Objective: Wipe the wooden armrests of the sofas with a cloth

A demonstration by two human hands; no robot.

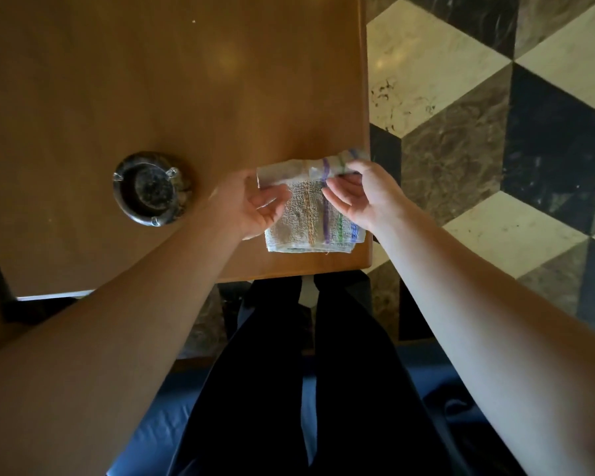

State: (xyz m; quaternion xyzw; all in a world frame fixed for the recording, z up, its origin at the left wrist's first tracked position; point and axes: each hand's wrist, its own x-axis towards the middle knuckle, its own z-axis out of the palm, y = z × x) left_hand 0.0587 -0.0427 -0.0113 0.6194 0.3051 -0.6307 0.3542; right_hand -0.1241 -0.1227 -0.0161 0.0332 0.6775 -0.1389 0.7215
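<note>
Bare forearms (152, 321) with no sleeves in view; legs in dark, possibly navy or black, trousers (340, 389).

I had both hands on the striped cloth (310, 214), which lay on the near right corner of the wooden table (186, 97). My left hand (255, 204) pinched its far left edge, and my right hand (358, 194) gripped the far right edge, lifting that fold. Left of my left hand sat a dark stone ashtray (150, 187). Right of my right hand ran the patterned marble floor (495, 115).
</note>
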